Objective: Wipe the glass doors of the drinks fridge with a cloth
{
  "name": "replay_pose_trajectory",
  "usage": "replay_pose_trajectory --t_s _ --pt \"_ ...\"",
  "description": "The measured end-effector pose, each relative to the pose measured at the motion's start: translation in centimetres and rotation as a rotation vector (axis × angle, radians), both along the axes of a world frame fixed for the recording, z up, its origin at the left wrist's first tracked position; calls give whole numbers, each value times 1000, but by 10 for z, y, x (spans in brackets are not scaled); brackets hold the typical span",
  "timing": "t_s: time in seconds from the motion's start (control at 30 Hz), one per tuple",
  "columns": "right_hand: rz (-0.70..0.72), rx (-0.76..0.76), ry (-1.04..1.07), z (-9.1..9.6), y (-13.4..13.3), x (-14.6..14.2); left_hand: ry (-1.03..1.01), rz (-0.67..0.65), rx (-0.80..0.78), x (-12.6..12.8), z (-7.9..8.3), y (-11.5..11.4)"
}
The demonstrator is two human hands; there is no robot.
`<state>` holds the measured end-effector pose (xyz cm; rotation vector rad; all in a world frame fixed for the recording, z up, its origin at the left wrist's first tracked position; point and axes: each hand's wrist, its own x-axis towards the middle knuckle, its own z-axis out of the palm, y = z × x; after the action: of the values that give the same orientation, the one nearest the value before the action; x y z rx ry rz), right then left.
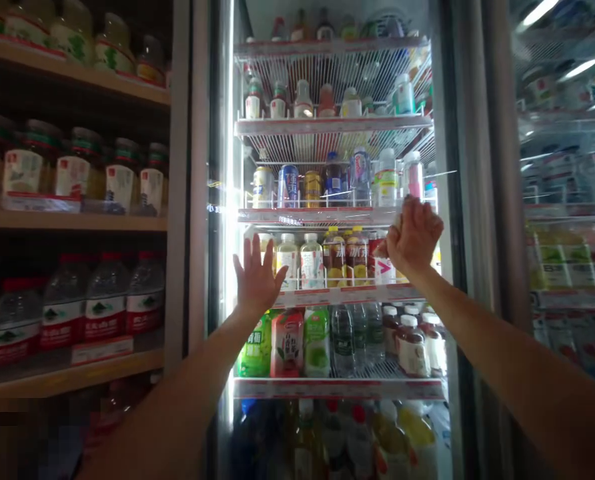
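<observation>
My left hand [255,275] is open, fingers spread and pointing up, flat against the glass door [337,167] of a lit drinks fridge, in front of the third shelf. My right hand [414,235] is closed in a fist against the same glass, further right and a little higher. Something small and pale peeks out at its fingers; I cannot make out what it is. Behind the glass, bottles and cans [322,183] stand in rows on several wire shelves [327,125].
Wooden shelves [72,221] on the left carry jars above and water bottles [102,300] below. A second glass-door fridge [567,233] stands to the right, with ceiling lights reflected in it. A dark frame post [457,200] separates the two fridges.
</observation>
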<state>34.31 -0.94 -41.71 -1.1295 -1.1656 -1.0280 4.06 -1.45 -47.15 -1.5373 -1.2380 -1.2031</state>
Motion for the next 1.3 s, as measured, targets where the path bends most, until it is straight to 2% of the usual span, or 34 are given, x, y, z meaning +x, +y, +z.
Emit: replay_pose_trajectory --t_s 0.07,0.17,0.23,0.27,0.33,0.43,0.5,0.53,0.6,0.7,0.77,0.83,0.93,1.0,1.07,1.13,1.2,1.27,1.3 --pt "12 -23 -85 -9 0 -18 -4 1 -1 1 0 1" --pt "89 -112 -496 -34 -1 -62 6 13 -18 1 1 -2" --pt "114 -143 -668 -45 -3 -72 6 27 -26 1 2 -5" --pt "110 -143 -661 -47 -4 -67 1 34 -28 2 2 -6" --pt "80 -118 -473 -40 -5 -38 -7 44 -33 4 1 -6" --pt "22 -41 -54 -14 -3 10 -16 38 -30 7 0 -3" --pt "1 -10 81 -2 -2 16 -24 30 -19 7 -1 -1" --pt "0 -10 77 0 -1 8 -28 27 -16 8 -1 0" --pt "16 -34 -63 -6 -1 -23 -29 28 -21 8 0 -2" --pt "60 -87 -468 -26 -2 -70 -27 55 -65 9 2 -8" --pt "69 -96 -610 -31 -3 -76 -40 89 -103 10 3 -12" --pt "54 -79 -511 -23 -3 -60 -45 106 -135 12 3 -15" --pt "17 -32 -168 8 -1 -32 -39 98 -140 15 3 -16" --pt "6 -24 -78 25 0 -36 -38 90 -127 15 3 -16" --pt "15 -47 -156 26 2 -63 -35 86 -131 14 3 -17" --pt "33 -75 -348 15 3 -97 -16 85 -146 9 3 -19" --pt "49 -85 -578 -1 4 -119 35 85 -143 1 2 -21" --pt "50 -75 -729 -8 4 -117 99 82 -122 -7 0 -23" --pt "45 -61 -724 -6 5 -107 126 81 -111 -10 -1 -23"
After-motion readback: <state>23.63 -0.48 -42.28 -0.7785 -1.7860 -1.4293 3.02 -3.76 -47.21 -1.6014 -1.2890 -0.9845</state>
